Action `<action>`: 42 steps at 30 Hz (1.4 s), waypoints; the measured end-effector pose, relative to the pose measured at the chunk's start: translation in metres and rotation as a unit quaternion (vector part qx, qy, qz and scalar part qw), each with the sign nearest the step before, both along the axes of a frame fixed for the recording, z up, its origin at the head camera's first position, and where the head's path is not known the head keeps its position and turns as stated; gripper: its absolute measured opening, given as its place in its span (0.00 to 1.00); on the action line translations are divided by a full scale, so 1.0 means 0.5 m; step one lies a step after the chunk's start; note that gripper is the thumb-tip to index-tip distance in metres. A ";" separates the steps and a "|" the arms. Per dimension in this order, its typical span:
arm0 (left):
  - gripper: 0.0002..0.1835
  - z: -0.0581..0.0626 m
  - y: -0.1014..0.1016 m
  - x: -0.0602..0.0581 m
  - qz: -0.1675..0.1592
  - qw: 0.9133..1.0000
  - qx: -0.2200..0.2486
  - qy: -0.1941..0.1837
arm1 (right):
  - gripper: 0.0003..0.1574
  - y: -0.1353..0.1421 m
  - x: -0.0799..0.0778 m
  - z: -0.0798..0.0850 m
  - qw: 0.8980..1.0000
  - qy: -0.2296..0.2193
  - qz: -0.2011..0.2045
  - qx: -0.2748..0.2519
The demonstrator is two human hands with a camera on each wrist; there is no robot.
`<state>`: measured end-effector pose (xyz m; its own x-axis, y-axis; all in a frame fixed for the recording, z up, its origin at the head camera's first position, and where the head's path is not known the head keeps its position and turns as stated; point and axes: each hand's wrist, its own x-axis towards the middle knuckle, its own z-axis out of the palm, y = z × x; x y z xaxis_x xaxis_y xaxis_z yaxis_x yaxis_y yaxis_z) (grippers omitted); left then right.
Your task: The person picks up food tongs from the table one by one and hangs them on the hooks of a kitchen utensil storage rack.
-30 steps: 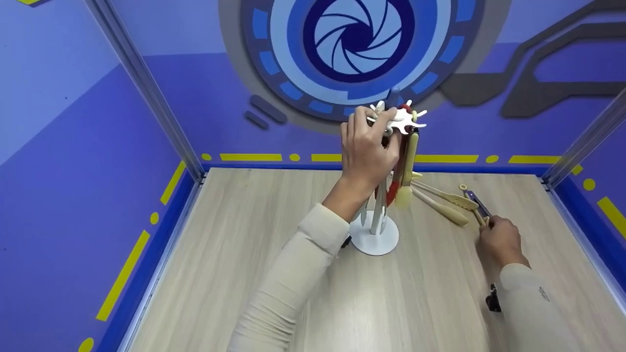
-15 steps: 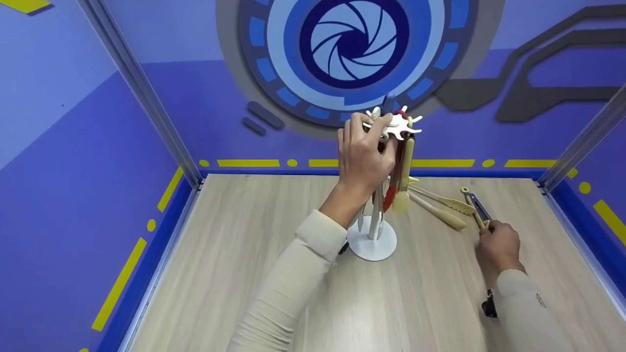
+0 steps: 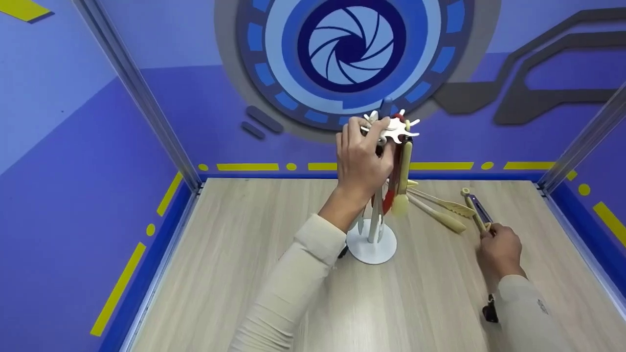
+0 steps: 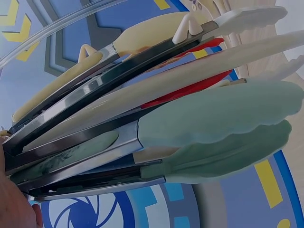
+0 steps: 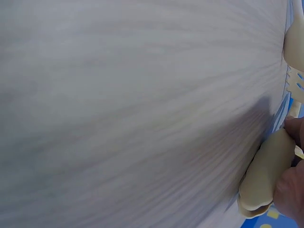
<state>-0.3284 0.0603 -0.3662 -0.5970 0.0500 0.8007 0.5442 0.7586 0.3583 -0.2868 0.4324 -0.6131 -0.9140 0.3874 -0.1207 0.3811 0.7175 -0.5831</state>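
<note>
My left hand (image 3: 362, 156) is raised at the white hook top (image 3: 397, 129) of a utensil stand, its fingers and thumb curled round the left side of it. Several tongs hang from the stand. Green-headed tongs (image 4: 218, 114) show closest in the left wrist view, with white-headed tongs (image 4: 251, 19) and cream-headed ones behind. On the right of the table, my right hand (image 3: 502, 248) grips cream tongs (image 3: 473, 205) by the head end, their ringed handle end pointing away. The right wrist view shows the cream tongs' head (image 5: 268, 171) between thumb and fingers, close over the wood.
The stand's round white base (image 3: 359, 249) rests mid-table. Behind it to the right lie a cream spoon (image 3: 447, 221) and a cream utensil with a toothed edge (image 3: 457, 208). Blue patterned walls (image 3: 171, 112) with metal corner posts enclose the table.
The head view has tilted up slightly, so everything appears a little lower. Both hands keep their holds, with hardly any other visible movement.
</note>
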 end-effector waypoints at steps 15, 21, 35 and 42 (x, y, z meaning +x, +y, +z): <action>0.19 0.001 -0.002 0.005 -0.004 1.000 0.002 -0.007 | 0.29 0.003 0.012 0.000 1.000 0.020 -0.005 -0.020; 0.19 0.002 0.000 0.004 -0.001 1.000 0.004 0.003 | 0.26 0.001 0.024 0.012 0.993 0.099 -0.047 -0.036; 0.19 -0.001 0.000 0.000 0.003 1.000 0.008 0.002 | 0.13 -0.101 0.027 0.095 0.960 0.267 -0.065 -0.057; 0.19 0.006 0.002 0.001 0.001 1.000 0.007 -0.012 | 0.08 -0.172 0.039 0.144 0.939 0.330 -0.027 -0.089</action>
